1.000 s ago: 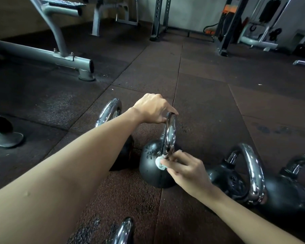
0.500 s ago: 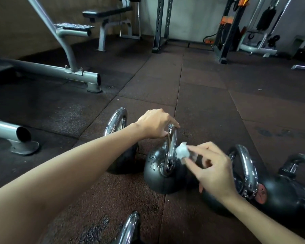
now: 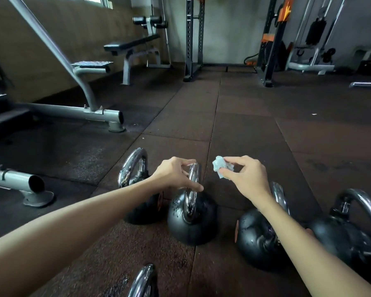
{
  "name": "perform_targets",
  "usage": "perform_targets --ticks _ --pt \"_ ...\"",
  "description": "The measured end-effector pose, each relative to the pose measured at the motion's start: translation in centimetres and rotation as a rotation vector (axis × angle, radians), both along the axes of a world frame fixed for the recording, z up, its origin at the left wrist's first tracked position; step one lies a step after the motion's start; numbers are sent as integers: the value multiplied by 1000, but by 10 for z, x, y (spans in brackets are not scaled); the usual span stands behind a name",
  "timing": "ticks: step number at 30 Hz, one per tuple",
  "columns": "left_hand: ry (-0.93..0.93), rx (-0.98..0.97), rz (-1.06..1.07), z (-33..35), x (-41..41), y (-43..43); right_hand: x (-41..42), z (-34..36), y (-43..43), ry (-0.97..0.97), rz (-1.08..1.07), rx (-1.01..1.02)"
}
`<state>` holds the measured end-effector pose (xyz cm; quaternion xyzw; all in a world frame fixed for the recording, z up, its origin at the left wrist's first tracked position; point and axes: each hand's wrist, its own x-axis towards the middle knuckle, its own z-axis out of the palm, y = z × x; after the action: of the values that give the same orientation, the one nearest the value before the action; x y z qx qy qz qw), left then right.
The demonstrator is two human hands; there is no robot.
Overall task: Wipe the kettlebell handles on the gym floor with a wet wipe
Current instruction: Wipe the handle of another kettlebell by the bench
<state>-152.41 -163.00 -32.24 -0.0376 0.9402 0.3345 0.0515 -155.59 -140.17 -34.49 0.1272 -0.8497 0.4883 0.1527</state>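
Observation:
Several black kettlebells with chrome handles stand on the dark rubber floor. My left hand (image 3: 176,174) holds the top of the chrome handle of the middle kettlebell (image 3: 191,224), fingers curled over it. My right hand (image 3: 247,179) pinches a crumpled pale wet wipe (image 3: 221,167), lifted clear to the right of that handle. Another kettlebell (image 3: 135,170) stands behind my left wrist. Two more kettlebells (image 3: 257,239) (image 3: 351,232) sit to the right, partly hidden by my right forearm. A chrome handle (image 3: 142,281) shows at the bottom edge.
A grey machine frame (image 3: 77,112) lies at left, with a tube foot (image 3: 24,185) near the kettlebells. A weight bench (image 3: 133,45) and a rack (image 3: 193,37) stand at the back, with more racks (image 3: 272,39) at the right.
My right hand has lifted the wipe from the base of the middle handle up and to the right, off the metal. My left hand stays on the handle's top. The view tilted up.

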Motion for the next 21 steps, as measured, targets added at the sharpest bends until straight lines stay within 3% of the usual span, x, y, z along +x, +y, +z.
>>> perform_targets --ticks 6,16,21 --pt "-92 90 115 -8 4 6 -21 -5 -7 -32 66 20" --pt "-35 124 211 -17 35 14 -37 -6 -12 -63 201 43" --pt "-15 119 163 -22 68 15 -35 6 -19 -63 284 31"
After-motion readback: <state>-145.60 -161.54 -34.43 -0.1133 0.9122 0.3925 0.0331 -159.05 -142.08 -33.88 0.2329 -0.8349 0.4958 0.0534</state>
